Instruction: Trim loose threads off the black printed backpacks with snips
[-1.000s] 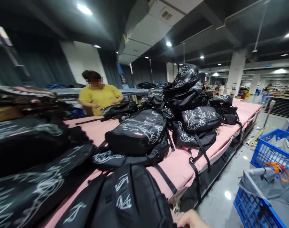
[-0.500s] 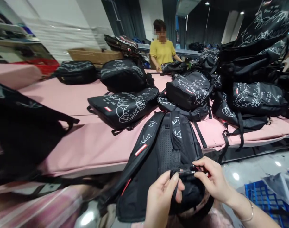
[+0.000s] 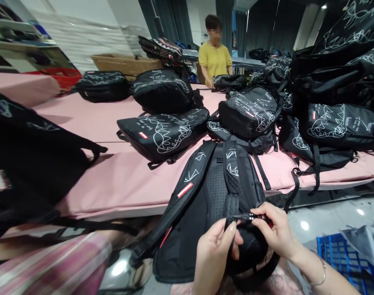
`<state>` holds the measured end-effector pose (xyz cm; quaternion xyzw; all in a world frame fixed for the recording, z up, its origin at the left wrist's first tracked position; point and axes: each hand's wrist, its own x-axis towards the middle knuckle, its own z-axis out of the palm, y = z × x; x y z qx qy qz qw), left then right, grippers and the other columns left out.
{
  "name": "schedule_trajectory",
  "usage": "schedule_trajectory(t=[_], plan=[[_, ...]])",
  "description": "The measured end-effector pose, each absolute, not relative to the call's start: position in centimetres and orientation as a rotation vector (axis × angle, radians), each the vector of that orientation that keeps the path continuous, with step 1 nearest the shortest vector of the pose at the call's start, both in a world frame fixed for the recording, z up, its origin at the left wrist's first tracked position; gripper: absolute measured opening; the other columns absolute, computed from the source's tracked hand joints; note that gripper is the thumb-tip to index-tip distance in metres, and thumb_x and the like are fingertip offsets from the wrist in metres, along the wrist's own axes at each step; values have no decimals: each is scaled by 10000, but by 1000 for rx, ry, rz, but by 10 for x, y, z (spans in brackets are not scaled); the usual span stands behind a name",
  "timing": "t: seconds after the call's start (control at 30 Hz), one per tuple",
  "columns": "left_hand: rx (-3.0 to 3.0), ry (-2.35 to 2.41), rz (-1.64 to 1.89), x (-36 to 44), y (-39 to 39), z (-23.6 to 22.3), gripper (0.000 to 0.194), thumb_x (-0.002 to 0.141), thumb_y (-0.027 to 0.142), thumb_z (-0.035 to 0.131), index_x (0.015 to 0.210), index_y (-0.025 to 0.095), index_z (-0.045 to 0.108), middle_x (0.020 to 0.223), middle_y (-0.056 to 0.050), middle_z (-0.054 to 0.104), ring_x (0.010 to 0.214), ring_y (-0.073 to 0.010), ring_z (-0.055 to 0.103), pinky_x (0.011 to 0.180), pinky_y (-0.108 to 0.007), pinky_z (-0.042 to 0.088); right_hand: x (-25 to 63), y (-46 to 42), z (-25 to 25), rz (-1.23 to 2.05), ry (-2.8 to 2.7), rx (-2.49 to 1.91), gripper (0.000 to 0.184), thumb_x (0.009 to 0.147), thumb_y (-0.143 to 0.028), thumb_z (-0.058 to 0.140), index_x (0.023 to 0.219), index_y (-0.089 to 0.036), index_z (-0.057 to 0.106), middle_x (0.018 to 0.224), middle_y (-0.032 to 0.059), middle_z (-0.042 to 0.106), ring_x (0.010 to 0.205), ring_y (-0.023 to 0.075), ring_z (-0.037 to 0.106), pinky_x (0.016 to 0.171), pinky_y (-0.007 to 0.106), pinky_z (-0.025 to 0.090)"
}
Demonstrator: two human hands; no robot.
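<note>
On the left, black backpacks (image 3: 165,131) lie on the pink table (image 3: 134,176), whether finished I can't tell; near centre, this backpack (image 3: 217,190) lies straps-up over the table's near edge; my left hand (image 3: 216,241) pinches a black strap (image 3: 240,217), my right hand (image 3: 274,225) grips a shiny-ended dark piece (image 3: 251,216); I judge this bag unfinished; more backpacks (image 3: 331,123) lie at right.

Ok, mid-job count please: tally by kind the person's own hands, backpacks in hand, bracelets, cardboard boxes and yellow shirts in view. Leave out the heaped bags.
Own hands: 2 (left hand, right hand)
Backpack in hand: 1
Bracelet: 1
Cardboard box: 1
Yellow shirt: 1
Total: 6
</note>
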<state>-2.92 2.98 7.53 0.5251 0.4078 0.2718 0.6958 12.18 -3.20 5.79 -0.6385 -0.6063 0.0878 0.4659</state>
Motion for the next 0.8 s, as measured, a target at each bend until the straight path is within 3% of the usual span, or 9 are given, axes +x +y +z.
schedule_trajectory(t=[0.27, 0.4, 0.47, 0.53, 0.6, 0.67, 0.73, 0.8], plan=[[1132, 883, 602, -28, 32, 76, 292, 776, 398, 552, 659, 131, 532, 450, 28, 453, 423, -65, 387, 456, -174, 313, 122, -31, 63, 193, -1501, -1512, 112, 844, -252, 525, 860, -166, 593, 711, 23, 586, 655, 114, 537, 604, 241, 388], [680, 612, 535, -28, 29, 85, 244, 744, 365, 603, 727, 137, 517, 397, 74, 329, 334, -20, 229, 377, -142, 249, 123, -30, 62, 506, -1142, -1428, 281, 834, -411, 516, 972, -172, 569, 796, 44, 585, 685, 124, 543, 607, 230, 426], [484, 459, 402, -26, 24, 87, 216, 743, 325, 610, 727, 136, 507, 409, 86, 304, 313, 7, 138, 345, -121, 203, 124, -25, 63, 703, -1042, -1327, 446, 760, -521, 570, 1034, -170, 549, 819, 49, 577, 706, 132, 544, 605, 225, 438], [422, 395, 274, -23, 16, 86, 196, 753, 302, 608, 744, 132, 511, 431, 78, 345, 302, 21, 120, 326, -107, 172, 124, -20, 65, 901, -1028, -1260, 495, 679, -549, 638, 974, -159, 564, 744, 31, 555, 635, 117, 519, 547, 208, 417], [484, 441, 280, -21, 9, 84, 214, 766, 333, 602, 818, 139, 527, 489, 48, 453, 290, 14, 188, 315, -112, 198, 124, -16, 68, 1055, -980, -1244, 418, 665, -511, 664, 840, -148, 552, 633, -7, 494, 529, 86, 467, 474, 187, 368], [639, 566, 454, -20, 5, 79, 305, 742, 390, 628, 920, 156, 549, 643, -4, 584, 351, -25, 386, 369, -142, 342, 124, -13, 70, 1065, -885, -1259, 368, 671, -460, 674, 755, -144, 504, 577, -40, 416, 472, 56, 396, 444, 167, 320], [845, 713, 621, -22, 7, 74, 400, 679, 402, 686, 984, 163, 588, 822, -52, 650, 602, -114, 595, 585, -199, 488, 124, -11, 71, 997, -835, -1301, 352, 663, -411, 692, 713, -141, 472, 579, -51, 379, 492, 44, 357, 462, 157, 307], [1017, 837, 659, -25, 12, 68, 413, 644, 393, 711, 967, 146, 637, 878, -80, 670, 817, -190, 633, 786, -246, 490, 123, -10, 70, 970, -857, -1347, 333, 655, -374, 700, 687, -138, 467, 594, -48, 386, 527, 49, 355, 490, 159, 316]])
